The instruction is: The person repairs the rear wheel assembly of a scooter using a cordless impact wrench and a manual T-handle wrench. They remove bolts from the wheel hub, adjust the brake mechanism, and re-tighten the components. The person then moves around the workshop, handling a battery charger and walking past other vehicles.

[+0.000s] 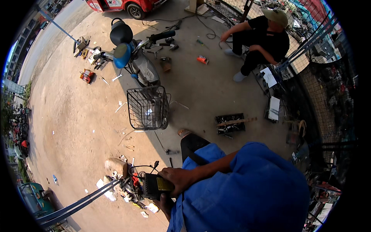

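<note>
A black charger [155, 186] with a finned case and a yellow label is held between my two hands, low in the view. My right hand [178, 180] grips its upper right side, the forearm reaching across from the blue sleeve. At its lower edge my left hand [164, 204] closes on it, thumb up; the other fingers are hidden. A black cable with a plug [156, 164] loops up beside the charger. Just beyond the charger lies a pile of loose parts and rags [129, 189] with a brown rounded piece [115, 167].
An electric scooter [147, 71] with a wire basket [147, 108] stands ahead. A toolbox [230, 123] sits to the right; loose tools [117, 77] are scattered on the ground. A seated person [266, 40] is at upper right. A blue-grey pole [83, 201] crosses at lower left.
</note>
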